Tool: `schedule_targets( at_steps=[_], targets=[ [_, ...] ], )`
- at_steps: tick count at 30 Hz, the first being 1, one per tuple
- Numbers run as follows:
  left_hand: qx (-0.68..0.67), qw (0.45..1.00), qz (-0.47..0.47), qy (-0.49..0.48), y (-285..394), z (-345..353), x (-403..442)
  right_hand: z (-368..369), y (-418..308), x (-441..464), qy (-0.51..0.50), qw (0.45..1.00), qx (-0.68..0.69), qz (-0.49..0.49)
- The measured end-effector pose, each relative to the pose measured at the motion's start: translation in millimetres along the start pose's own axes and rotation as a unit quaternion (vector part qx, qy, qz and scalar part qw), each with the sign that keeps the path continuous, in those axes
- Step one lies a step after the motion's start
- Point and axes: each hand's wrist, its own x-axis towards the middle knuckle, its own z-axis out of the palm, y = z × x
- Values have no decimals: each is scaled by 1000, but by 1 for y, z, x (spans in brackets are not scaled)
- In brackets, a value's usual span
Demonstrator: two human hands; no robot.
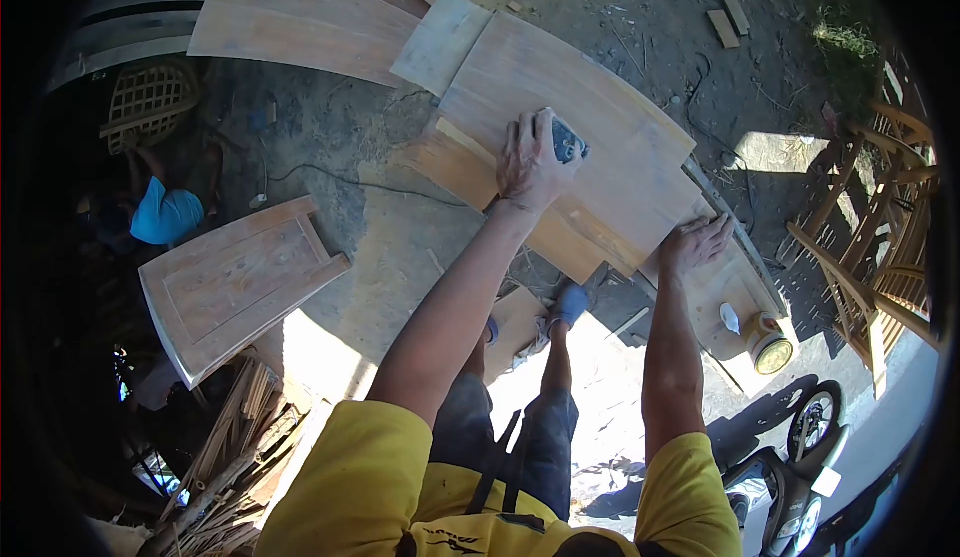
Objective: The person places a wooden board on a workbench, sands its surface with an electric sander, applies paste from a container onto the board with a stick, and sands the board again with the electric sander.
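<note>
My left hand point(535, 162) is closed around a dark blue and black tool point(569, 143), which rests on a wide pale wooden panel point(590, 107). Its fingers wrap over the tool's left side, and the underside of the tool is hidden. Farther right, my right hand point(697, 243) lies at the panel's lower right end, fingers extended over the wood near the bench edge. An orange-brown board point(570, 237) shows beneath the near side of the panel. A smaller pale board point(442, 44) touches the panel's far left end.
A tin point(770, 347) and a white object point(730, 318) sit on the bench's right end. A framed panel point(240, 282) is at left, near a crouching person point(167, 213). Wooden chairs point(880, 267) and a motorcycle point(790, 472) stand right. Wood strips point(235, 447) lie lower left.
</note>
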Motion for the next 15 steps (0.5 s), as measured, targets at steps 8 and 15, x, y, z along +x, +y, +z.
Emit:
schedule_targets(
  at_steps=[8,15],
  targets=[
    [83,987,-119,75,-153,-70,67,5,1,-2,23,1000,-19,-2],
    [34,996,-62,52,-93,-37,40,3,-1,-2,30,1000,-1,-2]
  ],
)
